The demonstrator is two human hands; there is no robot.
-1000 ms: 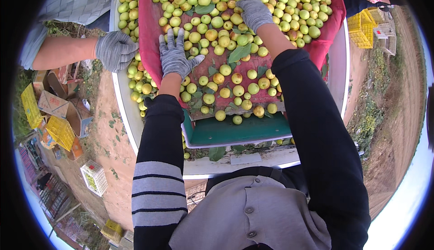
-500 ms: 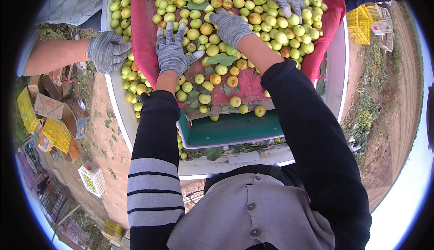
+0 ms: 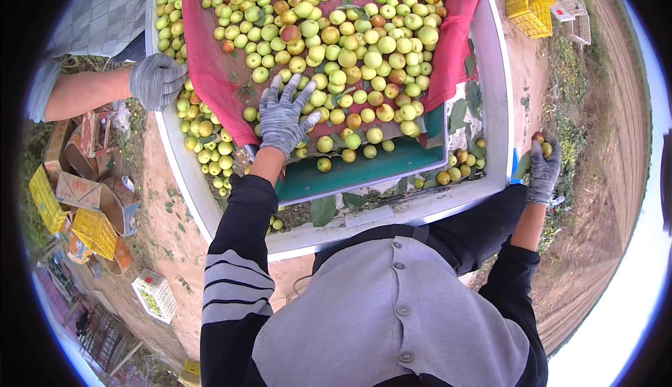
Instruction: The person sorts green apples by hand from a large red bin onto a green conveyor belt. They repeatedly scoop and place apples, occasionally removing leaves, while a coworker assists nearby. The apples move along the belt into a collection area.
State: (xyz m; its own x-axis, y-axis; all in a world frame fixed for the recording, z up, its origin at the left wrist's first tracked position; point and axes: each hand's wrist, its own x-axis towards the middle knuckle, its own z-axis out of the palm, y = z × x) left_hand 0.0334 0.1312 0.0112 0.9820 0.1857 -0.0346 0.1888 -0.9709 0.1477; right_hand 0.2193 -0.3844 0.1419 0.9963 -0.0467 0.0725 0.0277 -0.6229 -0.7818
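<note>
My left hand (image 3: 282, 120), in a grey knit glove, lies with spread fingers at the near left of a heap of green jujubes (image 3: 350, 57). Some jujubes have brown patches, and leaves are mixed in. They rest on a red cloth (image 3: 214, 100) that slopes down to a green tray-like chute (image 3: 364, 166). My gloved right hand (image 3: 544, 170) is out past the right rim of the white bin (image 3: 500, 124). Its fingers close around a brownish jujube (image 3: 537, 137), and a green leaf (image 3: 522, 166) shows beside it.
Another person's gloved hand (image 3: 158, 81) is at the cloth's left edge. More jujubes (image 3: 210, 149) lie in the bin around the cloth. Yellow crates (image 3: 529, 10) stand at the far right. Cardboard boxes (image 3: 80, 190) and a white crate (image 3: 155, 294) sit on the ground at left.
My right hand has left the heap and swung right, beyond the bin, with a jujube. My left hand stays on the heap. Another gloved hand at the top has gone from view.
</note>
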